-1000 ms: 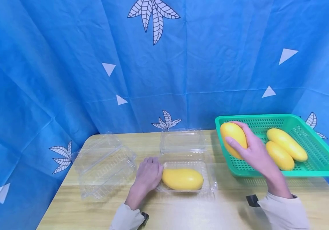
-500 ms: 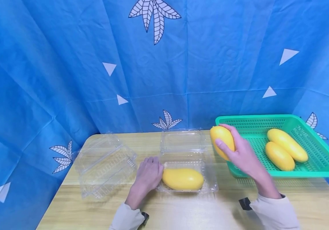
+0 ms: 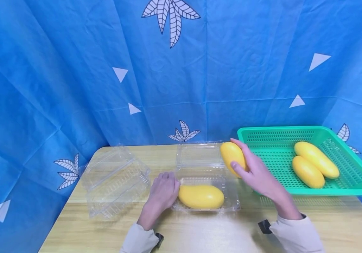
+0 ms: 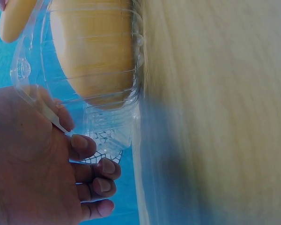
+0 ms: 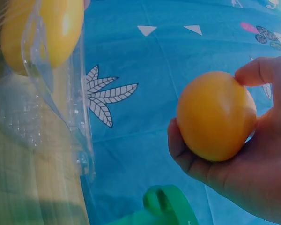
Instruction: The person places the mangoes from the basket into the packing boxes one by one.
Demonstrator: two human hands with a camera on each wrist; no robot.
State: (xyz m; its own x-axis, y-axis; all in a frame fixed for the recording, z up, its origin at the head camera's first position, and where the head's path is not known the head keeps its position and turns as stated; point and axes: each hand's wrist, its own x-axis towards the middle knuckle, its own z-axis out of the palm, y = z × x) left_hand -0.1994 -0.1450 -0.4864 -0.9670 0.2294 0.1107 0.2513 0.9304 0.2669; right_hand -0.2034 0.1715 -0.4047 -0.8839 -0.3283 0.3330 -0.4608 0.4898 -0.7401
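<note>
Yellow fruit [image 3: 231, 157] is hanging above the table [image 3: 206, 235], at one o'clock from the clear box [image 3: 232, 200], and the right hand [image 3: 255, 172] is clasping it between thumb and fingers. At nine o'clock the left hand [image 3: 164, 191] is apparently pinching the box's rim, its other fingers curling loosely. A second fruit [image 3: 201, 197] is lying crosswise in the box, toward the six o'clock side. Trouble could be coming from that layout: the second fruit is taking up much of the floor, so a dropped fruit could be knocking against it and rolling. Smooth skin could be causing such a slip, and the thin box could be skidding if the left hand were loosening. The lid [image 3: 201, 156] is lying back at twelve o'clock, its right edge sitting under or just beside the held fruit, where a low path could be snagging. The green basket [image 3: 326, 191] is raising its rim between two and three o'clock, bare wood running between it and the box; more room is opening at six o'clock, while another clear box [image 3: 114, 186] is crowding the side between nine and ten.
</note>
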